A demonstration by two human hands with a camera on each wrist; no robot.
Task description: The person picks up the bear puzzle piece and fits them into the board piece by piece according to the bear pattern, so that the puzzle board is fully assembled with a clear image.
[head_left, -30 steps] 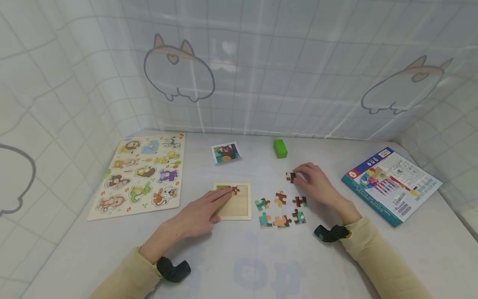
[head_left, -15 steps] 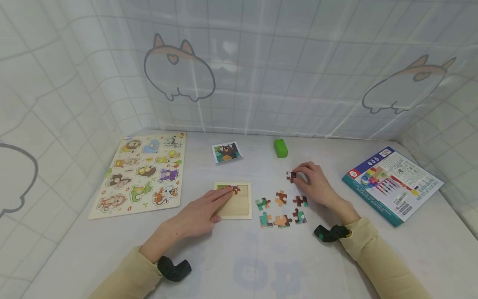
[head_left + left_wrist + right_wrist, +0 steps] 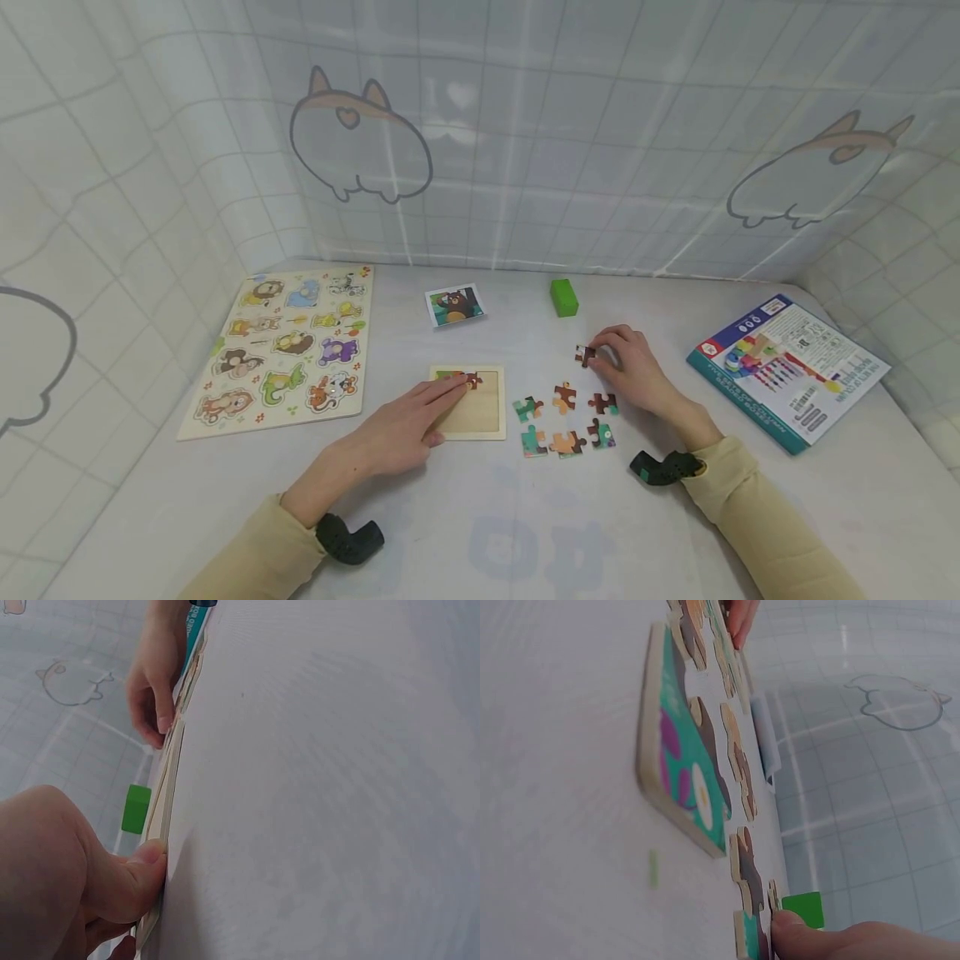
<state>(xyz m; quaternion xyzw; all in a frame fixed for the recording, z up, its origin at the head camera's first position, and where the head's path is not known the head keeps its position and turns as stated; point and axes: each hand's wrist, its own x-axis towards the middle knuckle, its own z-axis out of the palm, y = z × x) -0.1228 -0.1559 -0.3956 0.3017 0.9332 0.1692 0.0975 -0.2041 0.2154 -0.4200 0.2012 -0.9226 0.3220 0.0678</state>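
My left hand [image 3: 397, 429] holds a small wooden puzzle tray [image 3: 480, 437]. Two fingers lie over its upper left part, and in the left wrist view the thumb [image 3: 139, 881] presses its near edge. In the tray's top row a bear-face jigsaw piece [image 3: 472, 381] shows; the fingers partly cover colored pieces beside it. To the right, my right hand [image 3: 633, 371] pinches a dark brown and white jigsaw piece [image 3: 582, 356] between thumb and fingertips, at or just over the tabletop. Several loose jigsaw pieces [image 3: 566, 443] lie in two rows between the hands.
A bear picture card [image 3: 455, 306] lies behind the tray, with a green block [image 3: 564, 298] to its right. An animal puzzle board [image 3: 285, 350] occupies the left side. On the right lies a boxed toy set [image 3: 787, 371]. Tiled-pattern curtains [image 3: 510, 150] surround the table.
The piece in my right hand has turned slightly between the fingertips. Both hands otherwise stay in nearly the same place.
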